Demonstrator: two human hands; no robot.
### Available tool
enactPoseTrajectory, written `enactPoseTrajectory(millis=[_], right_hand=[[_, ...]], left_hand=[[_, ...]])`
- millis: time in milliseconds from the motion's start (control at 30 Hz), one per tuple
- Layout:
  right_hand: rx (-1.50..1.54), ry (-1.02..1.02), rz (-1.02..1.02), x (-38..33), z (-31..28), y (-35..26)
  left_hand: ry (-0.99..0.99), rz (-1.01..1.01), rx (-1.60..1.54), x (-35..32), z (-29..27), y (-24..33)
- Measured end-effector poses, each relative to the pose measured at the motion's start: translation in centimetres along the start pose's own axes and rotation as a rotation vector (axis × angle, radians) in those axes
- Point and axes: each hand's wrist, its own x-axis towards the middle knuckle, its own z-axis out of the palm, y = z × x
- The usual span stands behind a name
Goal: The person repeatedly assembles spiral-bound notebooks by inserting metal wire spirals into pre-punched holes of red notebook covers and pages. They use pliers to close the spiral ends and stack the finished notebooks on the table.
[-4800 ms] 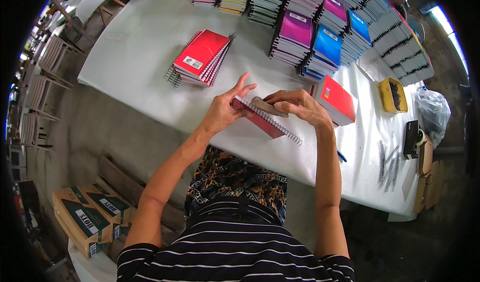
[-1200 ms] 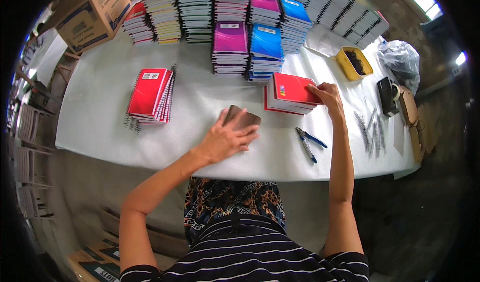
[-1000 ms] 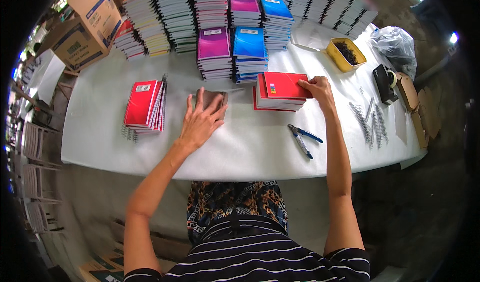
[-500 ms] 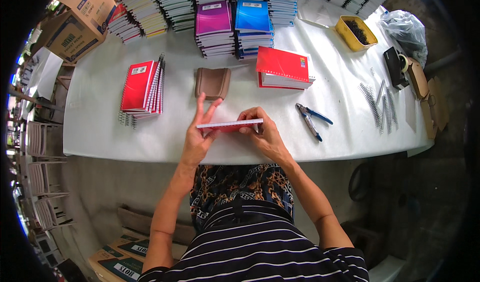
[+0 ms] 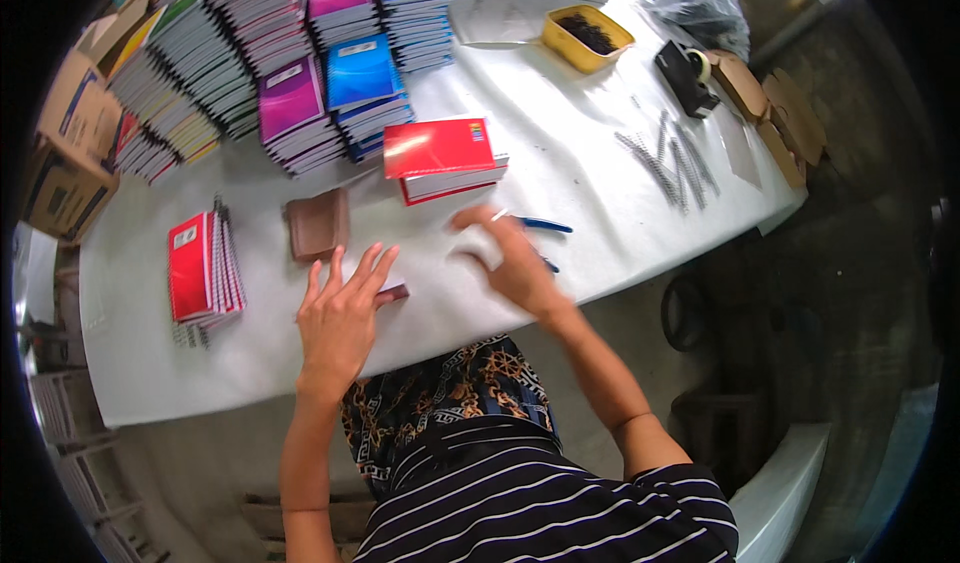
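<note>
My left hand (image 5: 338, 313) is palm down near the table's front edge, its fingers stretched and spread. Beneath it is a thin red notebook (image 5: 394, 295); only a short end shows beside the thumb, and the hand hides the rest. To the right, my right hand (image 5: 518, 263) is blurred above the table, thumb and forefinger apart, with nothing visible between them. Blue-handled cutting pliers (image 5: 546, 225) lie partly behind it. Just beyond that hand sits a stack of red covers and punched pages (image 5: 440, 148). A brown, dished block (image 5: 318, 225) lies beyond my left fingers.
Red spiral notebooks (image 5: 190, 268) are piled at left. Tall notebook stacks, including a purple-topped one (image 5: 290, 98) and a blue-topped one (image 5: 362, 71), line the back. Farther right are a yellow tub (image 5: 588, 38), a black tape dispenser (image 5: 687, 78) and loose wire coils (image 5: 665, 163).
My view has turned to the right. My right hand has let go of the notebook and moved right toward the pliers. My left hand has turned palm down over the lowered notebook.
</note>
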Motion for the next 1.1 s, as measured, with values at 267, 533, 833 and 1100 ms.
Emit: enactPoseTrajectory(millis=[267, 533, 833, 1100], right_hand=[[-1.059, 0.313, 0.404, 2.6, -19.2, 20.5], [-0.979, 0.209, 0.246, 2.2, -20.3, 23.7], [-0.977, 0.317, -0.002, 3.7, -23.5, 20.4], [0.226, -0.114, -0.105, 3.1, -3.6, -2.8]], left_hand=[[-0.031, -0.017, -0.054, 0.8, -0.8, 0.8], [-0.045, -0.057, -0.023, 0.4, -0.8, 0.7], [0.049, 0.0, -0.022, 0.6, 0.1, 0.9], [0.111, 0.029, 0.142, 0.0, 0.2, 0.1]])
